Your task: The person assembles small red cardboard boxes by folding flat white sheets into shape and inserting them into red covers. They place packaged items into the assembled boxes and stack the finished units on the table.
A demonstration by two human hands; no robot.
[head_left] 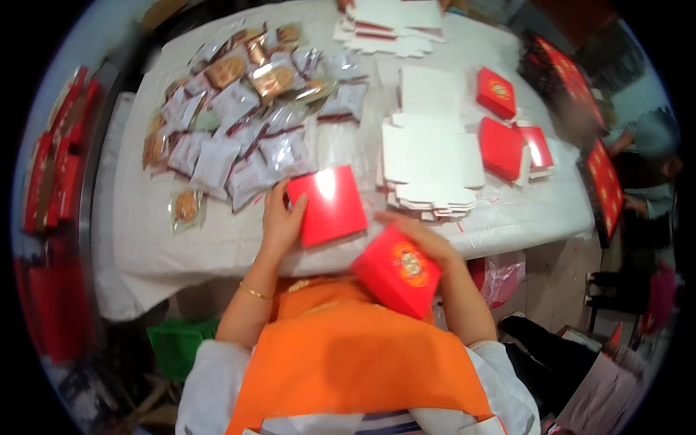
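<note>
Orange apron [355, 362] beneath, the blurred right hand [429, 238] seemingly clasps the printed box [395, 274], best held level, while the left hand [281, 217], thumb on top, grips the plain box [330, 210] and should brace it against the table [196, 257].

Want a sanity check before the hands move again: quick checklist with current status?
1. Left hand on the plain box: ok, thumb over its left edge.
2. Right hand has the emblem box: ok, though blurred.
3. Emblem box squarely on the table: not ok, tilted at the front edge, before the apron.
4. White card stack apart from the plain box: ok.
5. Emblem box contents: cannot tell, inside hidden.
</note>
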